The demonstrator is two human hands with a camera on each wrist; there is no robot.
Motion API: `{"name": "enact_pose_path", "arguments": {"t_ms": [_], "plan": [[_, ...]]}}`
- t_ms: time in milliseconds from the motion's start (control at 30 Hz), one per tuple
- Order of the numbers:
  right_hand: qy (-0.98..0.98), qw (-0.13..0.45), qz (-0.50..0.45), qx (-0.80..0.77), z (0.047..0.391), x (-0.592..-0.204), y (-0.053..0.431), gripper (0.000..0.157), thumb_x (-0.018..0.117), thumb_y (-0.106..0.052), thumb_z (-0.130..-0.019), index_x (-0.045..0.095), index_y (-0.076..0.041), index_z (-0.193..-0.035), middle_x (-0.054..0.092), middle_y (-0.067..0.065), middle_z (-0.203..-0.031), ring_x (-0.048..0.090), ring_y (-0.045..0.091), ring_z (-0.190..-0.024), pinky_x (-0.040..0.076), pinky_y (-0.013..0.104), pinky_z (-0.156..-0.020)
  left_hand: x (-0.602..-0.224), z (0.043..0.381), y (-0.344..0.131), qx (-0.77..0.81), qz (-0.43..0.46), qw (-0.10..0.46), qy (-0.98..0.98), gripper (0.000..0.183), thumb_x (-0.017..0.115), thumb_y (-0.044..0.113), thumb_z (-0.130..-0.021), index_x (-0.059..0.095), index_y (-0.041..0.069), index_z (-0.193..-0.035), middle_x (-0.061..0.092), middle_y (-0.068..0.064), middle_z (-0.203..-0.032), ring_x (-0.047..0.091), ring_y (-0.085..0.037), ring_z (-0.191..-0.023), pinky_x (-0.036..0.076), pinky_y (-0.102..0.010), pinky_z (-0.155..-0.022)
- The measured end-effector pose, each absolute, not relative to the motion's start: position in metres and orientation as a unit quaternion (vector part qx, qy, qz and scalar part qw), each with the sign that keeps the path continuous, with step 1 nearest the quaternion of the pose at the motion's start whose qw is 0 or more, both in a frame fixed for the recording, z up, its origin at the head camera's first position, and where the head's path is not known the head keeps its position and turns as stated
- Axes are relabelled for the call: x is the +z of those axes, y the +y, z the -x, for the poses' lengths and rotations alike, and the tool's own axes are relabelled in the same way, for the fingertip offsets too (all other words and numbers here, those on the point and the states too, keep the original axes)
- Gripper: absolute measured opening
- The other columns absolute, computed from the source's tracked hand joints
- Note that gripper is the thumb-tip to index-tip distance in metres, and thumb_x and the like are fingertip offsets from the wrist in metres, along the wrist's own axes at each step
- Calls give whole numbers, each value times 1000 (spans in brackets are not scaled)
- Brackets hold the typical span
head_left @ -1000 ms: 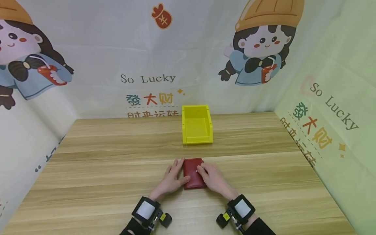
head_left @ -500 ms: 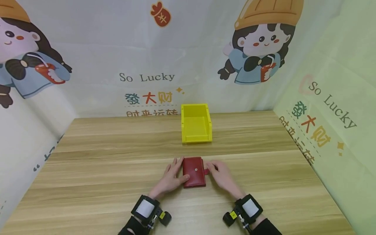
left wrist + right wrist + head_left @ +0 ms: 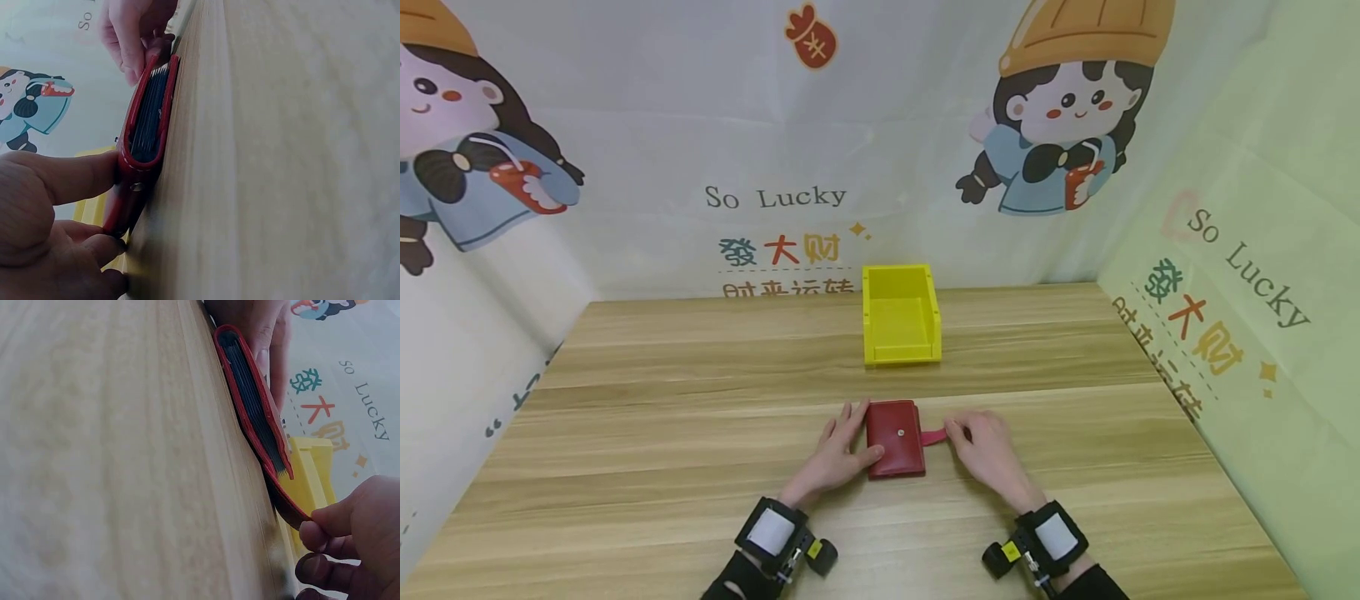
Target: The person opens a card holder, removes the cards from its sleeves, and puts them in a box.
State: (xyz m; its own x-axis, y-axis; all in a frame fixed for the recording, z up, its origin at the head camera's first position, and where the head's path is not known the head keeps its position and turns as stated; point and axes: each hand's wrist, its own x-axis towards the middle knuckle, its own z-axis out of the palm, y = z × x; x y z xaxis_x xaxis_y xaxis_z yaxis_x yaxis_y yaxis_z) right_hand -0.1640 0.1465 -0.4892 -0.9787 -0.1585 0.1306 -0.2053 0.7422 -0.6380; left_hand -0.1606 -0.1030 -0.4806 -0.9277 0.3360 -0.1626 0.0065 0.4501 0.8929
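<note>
A dark red leather card holder [image 3: 895, 442] lies on the table, its metal snap stud facing up. In both wrist views a stack of dark thin sleeves shows between its covers. My left hand [image 3: 831, 462] rests at its left side, with the thumb [image 3: 84, 175] pressing the upper cover and the fingers extended along the spine. My right hand [image 3: 988, 454] pinches the end of the closure strap [image 3: 933, 437] between thumb and index finger. The strap is pulled out straight to the right, off the stud, and bows slightly in the right wrist view.
Behind the card holder stands a yellow open-fronted plastic bin [image 3: 901, 354], near the back of the wood-grain table [image 3: 700, 367]. Printed cloth walls [image 3: 887, 133] enclose the back and both sides. Each wrist wears a black camera mount.
My right hand has moved right from the cover, drawing the strap off the stud and out past the holder's edge. The left hand and the card holder have stayed in place.
</note>
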Motion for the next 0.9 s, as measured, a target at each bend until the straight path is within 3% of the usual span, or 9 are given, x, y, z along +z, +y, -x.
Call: {"name": "enact_pose_path", "arguments": {"t_ms": [200, 500, 767, 900], "plan": [[-944, 51, -103, 311, 159, -488, 149, 43, 66, -11, -99, 48, -14, -60, 40, -6, -60, 41, 14, -71, 34, 40, -82, -480, 161, -103, 513, -97, 161, 838, 78, 68, 9, -100, 25, -5, -163, 21, -32, -169, 5, -47, -162, -1, -60, -130], [-940, 51, -81, 328, 160, -490, 151, 39, 75, -13, -94, 54, -11, -62, 48, -2, -60, 43, 15, -69, 34, 34, -77, -480, 162, -103, 510, -96, 160, 840, 78, 68, 10, -99, 25, -4, -163, 22, -32, -169, 5, -46, -162, -1, -60, -130], [-933, 89, -99, 334, 163, -490, 144, 14, 79, -1, -86, 66, -8, -83, 52, -2, -67, 44, 11, -63, 36, 26, -62, -480, 161, -103, 508, -95, 164, 840, 79, 68, 10, -100, 24, -4, -164, 21, -32, -170, 5, -46, -163, -2, -59, -130], [-936, 109, -138, 305, 164, -491, 135, 15, 72, 6, -82, 71, -8, -86, 56, -2, -72, 48, 12, -70, 42, 33, -71, -480, 161, -103, 508, -93, 165, 840, 79, 67, 11, -100, 24, -4, -164, 21, -32, -170, 4, -46, -162, -2, -60, -130]]}}
